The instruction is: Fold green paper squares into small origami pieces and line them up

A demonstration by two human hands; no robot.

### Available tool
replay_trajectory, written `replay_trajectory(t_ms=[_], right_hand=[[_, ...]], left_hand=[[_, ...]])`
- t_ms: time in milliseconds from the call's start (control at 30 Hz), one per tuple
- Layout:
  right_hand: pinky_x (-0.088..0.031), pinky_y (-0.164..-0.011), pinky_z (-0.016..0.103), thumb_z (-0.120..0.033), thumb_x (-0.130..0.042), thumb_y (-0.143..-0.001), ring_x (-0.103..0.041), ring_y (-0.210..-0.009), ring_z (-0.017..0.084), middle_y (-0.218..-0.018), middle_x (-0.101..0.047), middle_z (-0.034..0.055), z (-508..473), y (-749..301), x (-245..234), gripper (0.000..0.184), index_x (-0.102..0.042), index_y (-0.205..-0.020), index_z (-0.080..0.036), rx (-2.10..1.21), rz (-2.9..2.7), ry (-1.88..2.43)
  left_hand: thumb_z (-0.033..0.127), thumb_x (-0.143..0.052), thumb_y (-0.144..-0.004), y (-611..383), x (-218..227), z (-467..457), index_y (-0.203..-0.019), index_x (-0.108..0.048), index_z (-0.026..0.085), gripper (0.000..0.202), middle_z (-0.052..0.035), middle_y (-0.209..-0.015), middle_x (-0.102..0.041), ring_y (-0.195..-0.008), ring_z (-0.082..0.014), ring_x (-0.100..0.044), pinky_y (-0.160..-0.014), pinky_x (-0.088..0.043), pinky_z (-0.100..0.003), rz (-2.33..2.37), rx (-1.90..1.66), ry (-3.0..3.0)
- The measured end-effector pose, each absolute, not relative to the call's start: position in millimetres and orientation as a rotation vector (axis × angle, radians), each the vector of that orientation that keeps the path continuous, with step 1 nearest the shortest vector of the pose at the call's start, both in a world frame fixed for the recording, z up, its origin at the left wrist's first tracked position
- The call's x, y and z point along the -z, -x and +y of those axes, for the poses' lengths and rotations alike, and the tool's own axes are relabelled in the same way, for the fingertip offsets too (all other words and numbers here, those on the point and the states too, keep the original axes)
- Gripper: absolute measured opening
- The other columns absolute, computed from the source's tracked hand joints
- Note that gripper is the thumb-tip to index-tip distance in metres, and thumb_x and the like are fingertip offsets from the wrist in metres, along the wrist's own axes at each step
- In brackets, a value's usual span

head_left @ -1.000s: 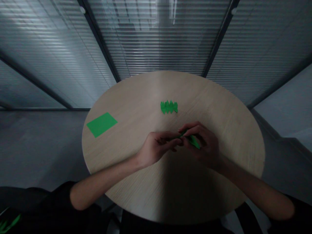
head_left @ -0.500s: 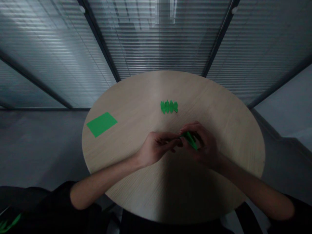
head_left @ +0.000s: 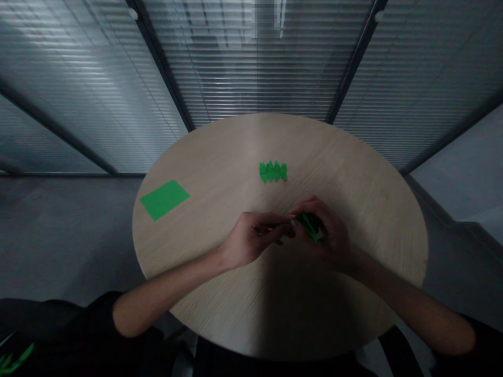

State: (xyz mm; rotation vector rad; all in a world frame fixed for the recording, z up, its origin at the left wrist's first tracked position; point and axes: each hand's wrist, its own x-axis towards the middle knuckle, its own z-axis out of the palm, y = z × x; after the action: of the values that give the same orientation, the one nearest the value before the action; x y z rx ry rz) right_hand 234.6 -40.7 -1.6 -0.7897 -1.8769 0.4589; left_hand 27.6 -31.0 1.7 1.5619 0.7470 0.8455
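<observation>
Over the middle of the round wooden table (head_left: 373, 173), both my hands pinch one small folded piece of green paper (head_left: 308, 225). My left hand (head_left: 253, 238) grips its left end with curled fingers. My right hand (head_left: 326, 230) wraps round the right part, hiding much of it. A row of several folded green paper pieces (head_left: 273, 171) lies on the table just beyond my hands. A flat green paper sheet (head_left: 164, 199) rests near the table's left edge.
Glass walls with closed blinds (head_left: 251, 68) stand behind the table. Grey floor surrounds it. A few green scraps (head_left: 11, 360) show at the bottom left corner, by my dark sleeve.
My right hand's fingers have curled tighter round the green piece, which has turned and shows less than a second ago. My left hand and the other papers stayed put.
</observation>
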Motion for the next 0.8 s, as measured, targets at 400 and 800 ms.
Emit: replay_trajectory(t_ms=[400,800], right_hand=[[-0.055,-0.071,0.029,-0.017,-0.068,-0.091,-0.066,-0.082,0.015,-0.097,-0.068,0.0021,-39.3,-241.1,0.5,0.025,-0.06,-0.113,-0.026,-0.493,-1.958,0.819],[-0.049,-0.061,0.025,-0.015,-0.067,-0.092,-0.062,-0.071,0.011,-0.089,-0.067,0.0001,-42.6,-240.6,-1.2,0.017,-0.063,-0.105,-0.024,-0.471,-1.924,0.825]], left_hand=[[0.025,-0.066,-0.095,-26.1,-0.5,-30.4,-0.114,-0.077,0.01,0.027,-0.0117,-0.099,-0.082,-0.075,-0.0151,-0.077,-0.066,-0.063,-0.022,0.775,-0.832,-1.635],[0.031,-0.066,-0.096,-26.7,1.1,-28.6,-0.104,-0.073,0.009,0.024,-0.0109,-0.09,-0.08,-0.076,-0.0151,-0.076,-0.065,-0.062,-0.022,0.78,-0.782,-1.554]])
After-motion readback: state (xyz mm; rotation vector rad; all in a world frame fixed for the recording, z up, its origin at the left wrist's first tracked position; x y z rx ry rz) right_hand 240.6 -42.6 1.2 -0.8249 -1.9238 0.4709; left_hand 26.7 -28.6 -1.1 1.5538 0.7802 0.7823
